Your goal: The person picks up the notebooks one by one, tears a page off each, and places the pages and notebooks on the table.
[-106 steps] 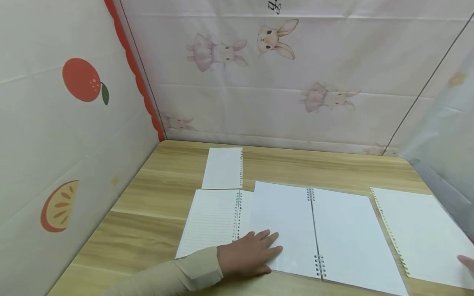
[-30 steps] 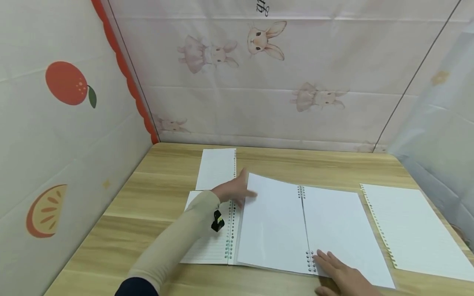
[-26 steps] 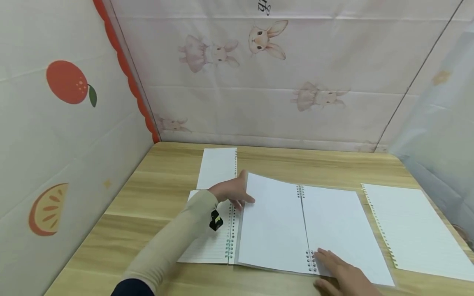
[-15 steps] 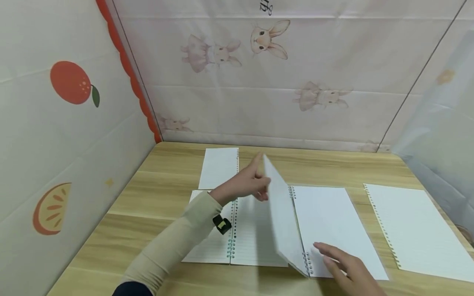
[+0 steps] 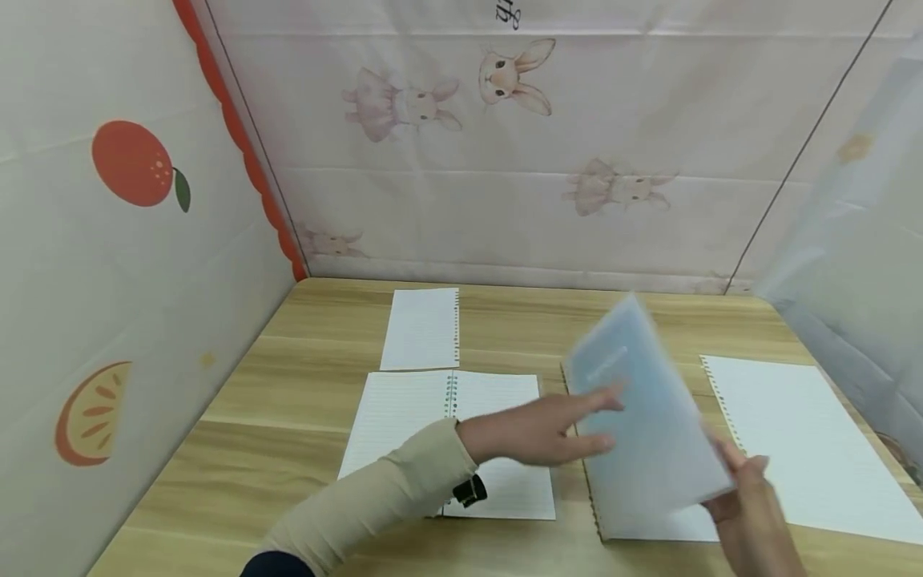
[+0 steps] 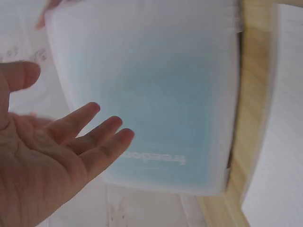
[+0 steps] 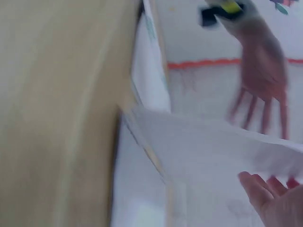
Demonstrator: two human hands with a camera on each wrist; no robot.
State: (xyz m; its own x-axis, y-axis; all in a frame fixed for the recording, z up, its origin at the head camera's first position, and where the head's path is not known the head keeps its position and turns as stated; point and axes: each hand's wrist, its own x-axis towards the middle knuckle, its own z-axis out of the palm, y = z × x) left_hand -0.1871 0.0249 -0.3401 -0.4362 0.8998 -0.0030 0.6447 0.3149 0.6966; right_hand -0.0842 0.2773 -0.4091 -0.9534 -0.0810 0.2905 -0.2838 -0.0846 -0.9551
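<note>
A spiral notebook (image 5: 649,449) stands partly raised, its frosted cover (image 6: 161,94) swung up from the coil on its left. Pale blue and the word "freedom" show through the cover. My left hand (image 5: 548,425) reaches across in front of it with fingers spread, palm showing in the left wrist view. At the cover's lower right corner is my right hand (image 5: 750,505), thumb raised and fingertips (image 7: 248,179) against the sheet's inner side in the right wrist view. White pages (image 5: 663,525) lie flat beneath.
An open lined notebook (image 5: 497,385) lies under the left forearm. Behind it rests a small torn-edge sheet (image 5: 421,328); a larger loose sheet (image 5: 815,449) is at the right. The wooden table (image 5: 245,417) meets printed cloth walls (image 5: 433,200) at back and sides.
The notebook's left half has swung up and over to the right, uncovering the lined notebook's right page. My left hand followed rightward; my right hand moved from the coil to the cover's outer corner.
</note>
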